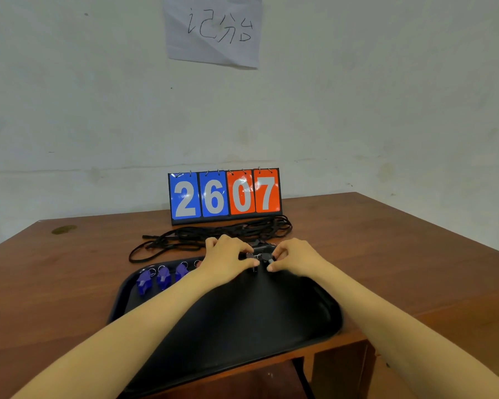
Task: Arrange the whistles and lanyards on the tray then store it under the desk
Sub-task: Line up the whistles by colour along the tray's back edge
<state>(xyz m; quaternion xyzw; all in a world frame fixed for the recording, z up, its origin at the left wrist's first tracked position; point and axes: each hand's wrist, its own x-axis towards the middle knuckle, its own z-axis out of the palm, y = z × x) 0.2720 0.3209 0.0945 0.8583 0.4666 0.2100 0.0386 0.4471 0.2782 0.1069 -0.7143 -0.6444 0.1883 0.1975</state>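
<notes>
Three blue whistles (pixel 162 279) stand lined up on the tray (pixel 314 312). The lanyards (pixel 213 234) lie heaped on the counter (pixel 386 254) behind it, and nothing is stored yet. With both arms stretched forward, my left grip (pixel 228 260) pinches a black whistle (pixel 249 256) and my right grip (pixel 294 259) pinches a second black whistle (pixel 268 257), both at the tray's far rim.

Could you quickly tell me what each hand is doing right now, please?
Left hand: pinches a black whistle.
Right hand: pinches a second black whistle.
</notes>
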